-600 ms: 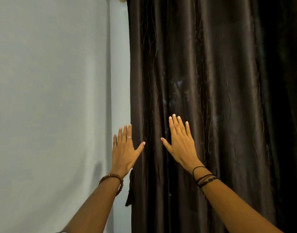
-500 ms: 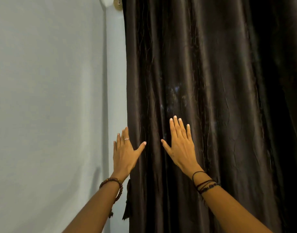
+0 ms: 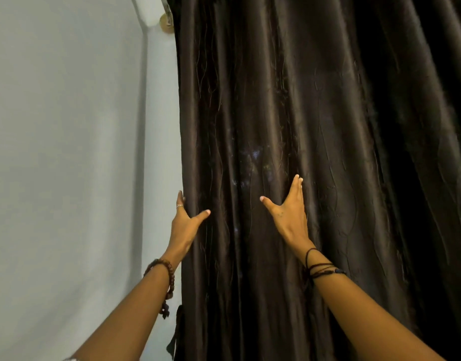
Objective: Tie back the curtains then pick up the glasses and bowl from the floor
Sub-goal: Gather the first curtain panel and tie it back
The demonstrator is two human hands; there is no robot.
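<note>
Dark brown satin curtain [image 3: 315, 126] hangs loose beside the pale wall [image 3: 62, 152], not yet tied back.
Left hand [image 3: 183, 225] wraps its fingers behind the curtain's edge, thumb in front; right hand [image 3: 289, 212] lies open on the folds. Glasses and bowl are out of view, presumably unpicked.

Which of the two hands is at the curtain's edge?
The left hand, wearing a ring, wraps the curtain edge by the wall; the right hand lies mid-fabric.
</note>
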